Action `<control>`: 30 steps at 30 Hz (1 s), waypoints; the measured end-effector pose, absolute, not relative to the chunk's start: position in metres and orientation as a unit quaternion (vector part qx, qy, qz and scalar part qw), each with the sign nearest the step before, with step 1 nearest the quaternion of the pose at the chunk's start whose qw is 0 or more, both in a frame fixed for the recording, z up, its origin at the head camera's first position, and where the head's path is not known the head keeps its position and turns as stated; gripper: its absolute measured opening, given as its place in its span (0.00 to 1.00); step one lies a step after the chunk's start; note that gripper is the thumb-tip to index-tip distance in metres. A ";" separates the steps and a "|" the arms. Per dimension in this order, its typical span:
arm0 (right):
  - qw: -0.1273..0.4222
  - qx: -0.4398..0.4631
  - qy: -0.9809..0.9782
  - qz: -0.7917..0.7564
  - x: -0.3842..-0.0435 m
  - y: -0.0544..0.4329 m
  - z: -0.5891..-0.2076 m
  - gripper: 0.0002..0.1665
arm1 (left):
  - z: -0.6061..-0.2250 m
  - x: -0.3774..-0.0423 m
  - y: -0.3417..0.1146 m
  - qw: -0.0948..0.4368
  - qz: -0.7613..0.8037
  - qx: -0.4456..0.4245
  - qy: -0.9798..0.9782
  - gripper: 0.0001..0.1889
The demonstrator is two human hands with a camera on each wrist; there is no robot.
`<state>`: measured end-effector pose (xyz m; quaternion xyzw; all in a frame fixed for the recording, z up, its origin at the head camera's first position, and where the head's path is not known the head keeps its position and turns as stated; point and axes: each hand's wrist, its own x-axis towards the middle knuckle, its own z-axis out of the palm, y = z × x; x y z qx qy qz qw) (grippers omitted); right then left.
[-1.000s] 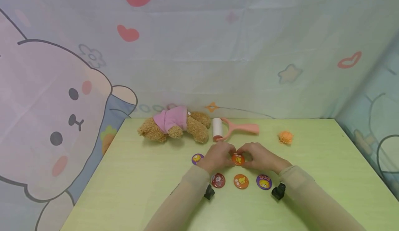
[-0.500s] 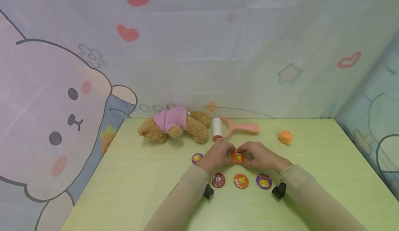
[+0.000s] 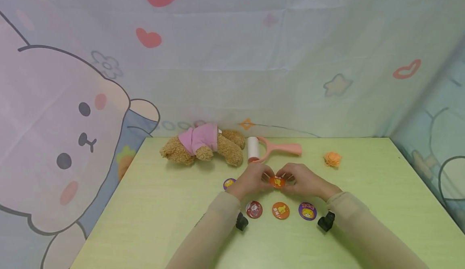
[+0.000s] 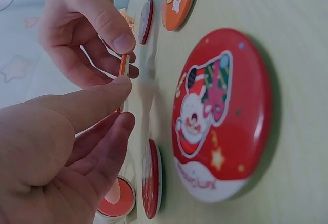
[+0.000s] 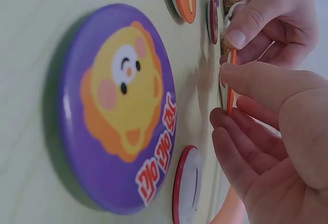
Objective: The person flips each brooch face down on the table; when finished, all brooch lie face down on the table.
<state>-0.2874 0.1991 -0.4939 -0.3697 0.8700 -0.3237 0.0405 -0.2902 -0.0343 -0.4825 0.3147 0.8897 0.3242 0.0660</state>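
My left hand (image 3: 252, 180) and right hand (image 3: 305, 180) together pinch an orange button badge (image 3: 277, 181) with a yellow thumbs-up print, one at each side. Both wrist views show this badge edge-on, held off the table between thumbs and fingers. Nearer the person lie a red badge (image 3: 254, 209) with a Santa figure, a second orange badge (image 3: 281, 211) and a purple bear badge (image 3: 308, 211). Another purple badge (image 3: 229, 184) is partly covered by my left hand. In the right wrist view, a red-rimmed badge (image 5: 187, 183) shows a whitish face with a dark line.
Behind the hands, a plush bear (image 3: 203, 146) in a pink top lies on its side. Right of it is a pink-handled roller (image 3: 279, 149) with a white cylinder. An orange flower-like ball (image 3: 332, 159) sits at the back right of the table (image 3: 145, 220), before a printed cloth (image 3: 232, 59).
Both hands have shifted slightly upward in the head view, the orange badge moving with them and tilting a little. The other badges and the toys stay in place.
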 end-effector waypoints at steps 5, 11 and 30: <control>0.044 -0.366 0.867 -0.335 -0.287 0.200 -0.494 0.20 | -0.482 -0.289 -0.034 0.081 0.344 0.307 0.883 0.13; 0.049 -0.368 0.865 -0.339 -0.288 0.200 -0.493 0.14 | -0.481 -0.290 -0.033 0.081 0.344 0.307 0.884 0.13; 0.034 -0.377 0.861 -0.341 -0.287 0.200 -0.492 0.14 | -0.480 -0.291 -0.035 0.050 0.320 0.345 0.881 0.12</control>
